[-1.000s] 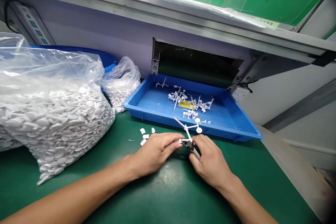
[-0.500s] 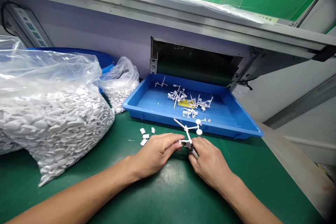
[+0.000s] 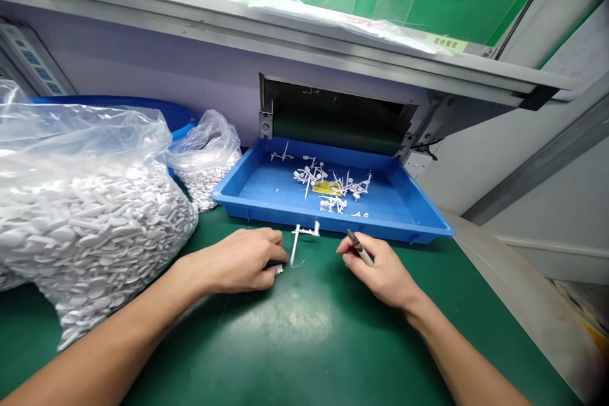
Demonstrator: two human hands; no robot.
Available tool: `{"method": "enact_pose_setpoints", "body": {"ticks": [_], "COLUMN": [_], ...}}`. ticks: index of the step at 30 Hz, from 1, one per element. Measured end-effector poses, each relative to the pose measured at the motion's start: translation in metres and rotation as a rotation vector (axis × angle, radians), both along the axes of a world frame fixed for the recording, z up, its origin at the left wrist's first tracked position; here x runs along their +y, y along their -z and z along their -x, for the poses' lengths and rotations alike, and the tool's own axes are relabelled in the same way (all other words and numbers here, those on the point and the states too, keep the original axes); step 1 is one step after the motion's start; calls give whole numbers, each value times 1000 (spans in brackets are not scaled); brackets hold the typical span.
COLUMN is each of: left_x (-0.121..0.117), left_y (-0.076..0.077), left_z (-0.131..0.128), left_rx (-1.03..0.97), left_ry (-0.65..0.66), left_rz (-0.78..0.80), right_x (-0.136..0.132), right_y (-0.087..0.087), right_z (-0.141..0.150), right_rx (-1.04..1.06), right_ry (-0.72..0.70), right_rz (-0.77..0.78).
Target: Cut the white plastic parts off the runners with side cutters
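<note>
My left hand rests low on the green mat with its fingers curled, and a few small white plastic bits show under the fingertips. Just beyond those fingers is a white plastic sprue with a crossbar and round tabs, and I cannot tell whether it touches them. My right hand stands apart to the right of the sprue. Its fingers pinch a slim grey-handled hand cutter, whose dark end points up and left, with the cutting head hidden.
A blue plastic tray holding several white sprues and a yellow label sits just beyond my hands on the green mat. A large clear bag of white plastic discs lies left, with a smaller bag behind it.
My hands have moved apart. The sprue no longer sits between them at the cutter's head; it is now further left, near my left fingers. My right hand has drawn the cutter rightward.
</note>
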State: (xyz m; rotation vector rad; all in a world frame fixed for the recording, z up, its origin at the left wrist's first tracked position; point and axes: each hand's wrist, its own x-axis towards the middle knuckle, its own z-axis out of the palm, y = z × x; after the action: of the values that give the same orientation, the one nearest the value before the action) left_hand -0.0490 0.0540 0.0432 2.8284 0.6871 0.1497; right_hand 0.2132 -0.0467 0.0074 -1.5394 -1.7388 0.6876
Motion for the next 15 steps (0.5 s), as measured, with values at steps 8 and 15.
{"method": "enact_pose_setpoints", "body": {"ticks": [8,15], "left_x": [9,-3], "left_y": [14,13], "left_z": [-10,-22], "left_rx": [-223,-400], "left_ry": [-147,-310], "left_rz": [-15,187], "right_x": [5,6], "right_y": [19,22], "right_z": [17,17], "right_rx": [-71,-313], "right_ry": [193,39], "right_rz": [-203,-207]}}
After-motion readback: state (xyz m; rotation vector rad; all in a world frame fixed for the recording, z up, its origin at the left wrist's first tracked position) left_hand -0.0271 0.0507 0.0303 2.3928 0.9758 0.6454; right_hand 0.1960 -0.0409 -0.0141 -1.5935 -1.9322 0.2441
